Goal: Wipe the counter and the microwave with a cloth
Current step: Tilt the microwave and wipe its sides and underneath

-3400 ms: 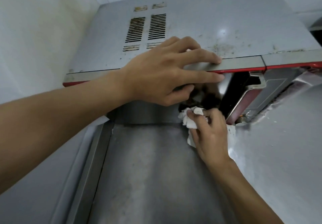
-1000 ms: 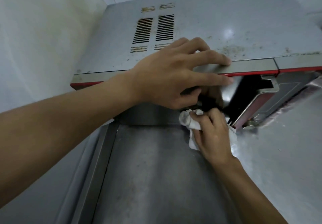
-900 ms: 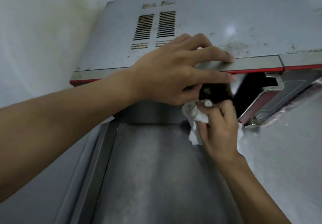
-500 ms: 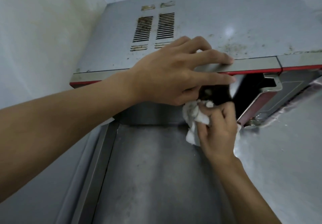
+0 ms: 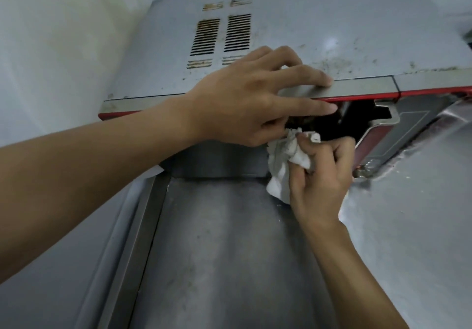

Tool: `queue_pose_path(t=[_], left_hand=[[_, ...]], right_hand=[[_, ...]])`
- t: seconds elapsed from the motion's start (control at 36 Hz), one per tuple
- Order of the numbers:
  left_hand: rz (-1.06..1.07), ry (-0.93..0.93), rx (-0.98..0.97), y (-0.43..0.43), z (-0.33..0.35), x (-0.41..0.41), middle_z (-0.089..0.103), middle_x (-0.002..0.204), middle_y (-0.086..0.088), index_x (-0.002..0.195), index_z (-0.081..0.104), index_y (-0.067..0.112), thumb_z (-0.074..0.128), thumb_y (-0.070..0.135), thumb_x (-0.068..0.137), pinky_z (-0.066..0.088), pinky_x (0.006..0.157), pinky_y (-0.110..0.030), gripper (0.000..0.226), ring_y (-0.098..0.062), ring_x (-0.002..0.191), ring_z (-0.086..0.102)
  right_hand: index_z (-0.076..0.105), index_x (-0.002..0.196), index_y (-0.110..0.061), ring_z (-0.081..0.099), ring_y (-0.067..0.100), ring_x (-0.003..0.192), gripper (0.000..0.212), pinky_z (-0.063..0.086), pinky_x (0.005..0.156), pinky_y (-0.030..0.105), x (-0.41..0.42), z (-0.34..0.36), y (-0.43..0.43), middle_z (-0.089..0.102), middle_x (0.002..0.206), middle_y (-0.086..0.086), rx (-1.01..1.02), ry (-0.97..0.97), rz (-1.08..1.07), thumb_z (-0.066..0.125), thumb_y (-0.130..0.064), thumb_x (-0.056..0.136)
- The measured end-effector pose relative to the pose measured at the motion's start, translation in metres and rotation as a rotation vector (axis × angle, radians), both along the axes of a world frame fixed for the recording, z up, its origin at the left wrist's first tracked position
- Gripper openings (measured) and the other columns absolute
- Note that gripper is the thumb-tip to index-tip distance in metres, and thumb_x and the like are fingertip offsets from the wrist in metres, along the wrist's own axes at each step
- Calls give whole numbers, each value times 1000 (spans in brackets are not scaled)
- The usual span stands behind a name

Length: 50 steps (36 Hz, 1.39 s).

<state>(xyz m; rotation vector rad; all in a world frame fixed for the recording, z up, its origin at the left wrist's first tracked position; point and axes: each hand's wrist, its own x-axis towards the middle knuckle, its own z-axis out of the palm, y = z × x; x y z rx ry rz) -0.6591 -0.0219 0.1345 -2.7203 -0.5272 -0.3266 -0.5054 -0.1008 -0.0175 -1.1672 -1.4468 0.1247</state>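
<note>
Counter (image 5: 217,252) below — right hand (image 5: 321,175) grips cloth (image 5: 283,160) at microwave (image 5: 319,21) front edge.

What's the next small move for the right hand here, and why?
Probably slide the cloth rightward along the dark front panel of the microwave. The right hand grips the bunched cloth against that panel just below the red trim, and the left hand rests flat on the top edge, seemingly bracing the microwave.
</note>
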Motion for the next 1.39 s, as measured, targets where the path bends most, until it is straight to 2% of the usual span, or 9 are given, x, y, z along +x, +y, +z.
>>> queue_pose_path(t=[0.19, 0.31, 0.42, 0.53, 0.67, 0.78, 0.97, 1.19, 1.39], left_hand=[[5, -20, -17, -2, 0, 0, 62, 144, -9, 138, 68, 22, 47, 19, 101, 49, 81, -47, 43, -36, 107, 62], [3, -17, -5, -1, 0, 0, 62, 144, -9, 140, 67, 22, 51, 14, 97, 48, 81, -48, 46, -36, 108, 61], [-4, -4, 0, -1, 1, -1, 61, 145, -9, 142, 65, 24, 46, 17, 100, 46, 85, -46, 46, -37, 110, 60], [-10, -1, -9, -1, 1, -2, 60, 145, -10, 144, 63, 24, 42, 21, 105, 47, 86, -48, 44, -38, 112, 59], [3, 0, -10, -2, 3, -1, 61, 144, -9, 142, 64, 22, 51, 14, 96, 47, 84, -47, 49, -38, 111, 61], [10, 0, -11, -2, 3, -1, 61, 144, -9, 141, 65, 23, 52, 13, 93, 45, 83, -45, 51, -37, 111, 60], [-1, -13, -8, -2, 2, -1, 60, 145, -9, 143, 64, 24, 46, 17, 100, 47, 84, -47, 47, -37, 113, 60], [-3, -30, -13, -2, 2, -1, 61, 144, -8, 143, 64, 25, 49, 16, 98, 44, 85, -43, 48, -36, 110, 60], [-15, -42, -9, -3, 1, -2, 61, 144, -9, 144, 63, 25, 50, 18, 102, 47, 85, -45, 44, -36, 112, 60]], right_hand=[[57, 113, -11, 48, 25, 78, 22, 49, 61, 47, 2, -43, -3, 37, 97, 3, -199, -143, 78, 61, -7, 91], [66, 113, -5, 47, 22, 80, 33, 51, 62, 44, 0, -40, -6, 35, 100, -1, -236, -152, 66, 64, 0, 81], [69, 108, 4, 40, 7, 88, 27, 39, 78, 16, -2, -4, -3, 38, 102, 2, -91, -27, -17, 66, 11, 82], [68, 104, 6, 47, 16, 87, 23, 42, 78, 25, -6, 21, 3, 41, 100, 7, 26, 68, -101, 68, 16, 84], [63, 106, 3, 53, 21, 93, 27, 37, 87, 8, -21, -23, -6, 44, 105, 7, -140, 101, -175, 68, 13, 82], [64, 111, -3, 56, 21, 101, 30, 45, 87, 23, -34, -43, -17, 50, 111, 13, -345, 194, -194, 70, 7, 84], [69, 108, 4, 54, 22, 90, 23, 39, 83, 13, -21, -8, -3, 47, 103, 11, -91, 103, -268, 69, 10, 86], [68, 111, 2, 56, 36, 82, 28, 54, 63, 47, -21, -63, -12, 42, 103, 8, -263, -137, -77, 53, -9, 89], [67, 113, -1, 55, 31, 85, 31, 52, 67, 45, -22, -27, -9, 42, 104, 9, -159, -63, -67, 61, 3, 83]])
